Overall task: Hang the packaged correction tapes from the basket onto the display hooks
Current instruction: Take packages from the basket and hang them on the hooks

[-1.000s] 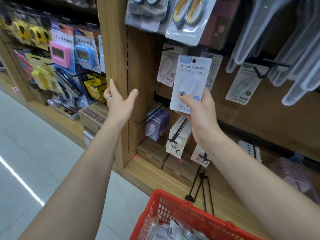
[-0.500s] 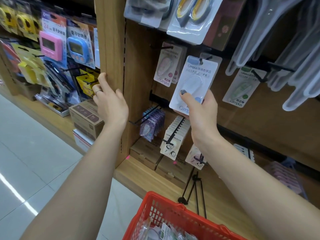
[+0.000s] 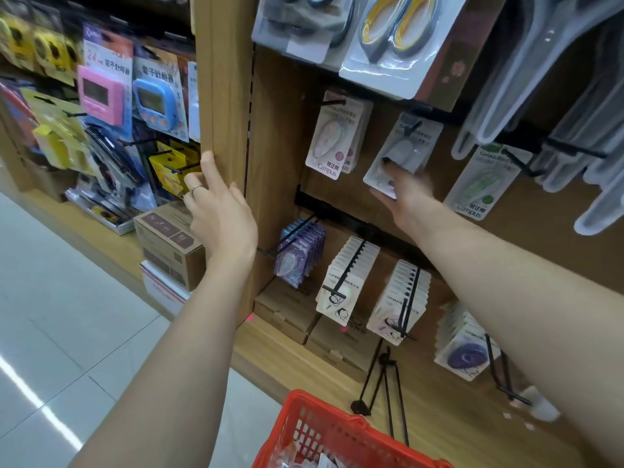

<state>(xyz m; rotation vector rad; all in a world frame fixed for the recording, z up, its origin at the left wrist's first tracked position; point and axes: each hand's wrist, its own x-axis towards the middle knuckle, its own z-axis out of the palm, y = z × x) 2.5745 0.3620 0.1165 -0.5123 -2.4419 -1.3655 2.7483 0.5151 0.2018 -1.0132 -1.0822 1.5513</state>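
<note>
A white-and-blue packaged correction tape (image 3: 410, 143) hangs tilted against the wooden back panel, its top hole at a black display hook (image 3: 414, 125). My right hand (image 3: 403, 190), blurred, pinches the pack's lower end with the thumb on its front. My left hand (image 3: 219, 211) rests flat with straight fingers on the wooden upright (image 3: 226, 96). The red basket (image 3: 324, 401) sits at the bottom edge with more clear packs inside, mostly out of frame.
A pink correction tape pack (image 3: 329, 136) hangs left of the hook and a green one (image 3: 483, 184) right of it. Full lower hooks carry purple (image 3: 297, 255) and white packs (image 3: 347, 282). Loose black hooks (image 3: 381, 383) lie on the shelf board. Scissors hang above.
My right hand has pushed the pack up and back until its hole reached the hook. My left hand slid up the wooden upright. The view moved closer to the shelf.
</note>
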